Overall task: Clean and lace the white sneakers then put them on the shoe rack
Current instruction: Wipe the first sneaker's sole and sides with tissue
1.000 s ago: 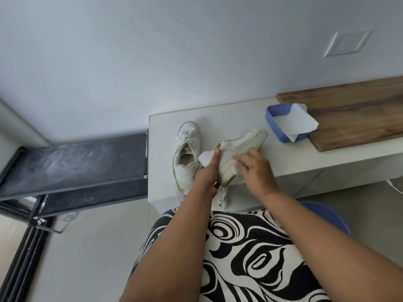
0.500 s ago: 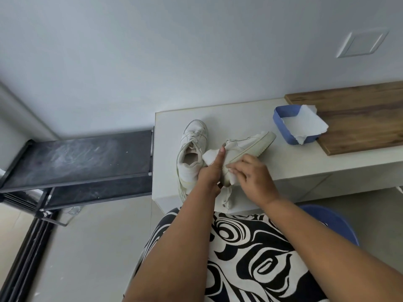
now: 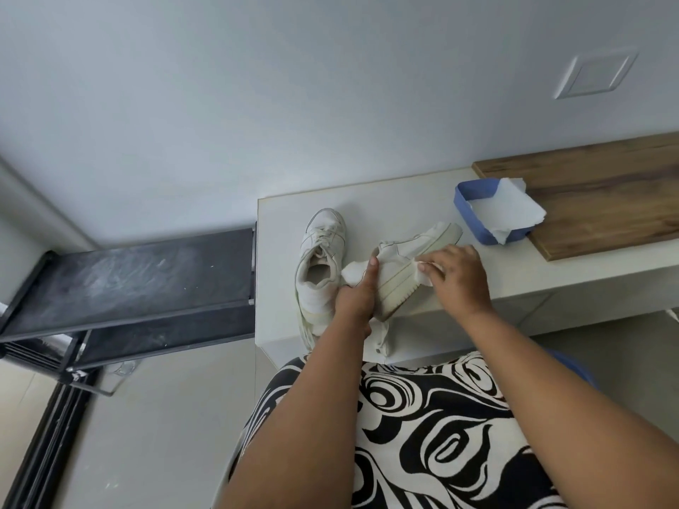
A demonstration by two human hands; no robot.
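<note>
I'm looking down at the desk [image 3: 367,200], and the sneaker being cleaned [image 3: 411,266] is tipped onto its side near the desk's front edge, sole wall turned up toward me, which I'd say is so the grubby rim can be reached. My left hand [image 3: 358,299] has its grip round the heel end, index finger laid straight up the back of the shoe to steady it. My right hand [image 3: 459,277] presses a white wipe [image 3: 422,277] against the sole edge, fingers bent over the wipe and pinning it there. A second piece of white tissue [image 3: 354,271] sticks out on the left side of the held shoe, by the left index finger. The other sneaker [image 3: 321,262] stands upright on the desk just left of the held one, opening up, laces loose. Right of the shoes on the desk sits a blue tray [image 3: 472,218] with paper towel [image 3: 510,211] draped over it, handy for a fresh sheet. The black shoe rack [image 3: 128,277] waits off the desk's left end, so racking looks a long way off.
</note>
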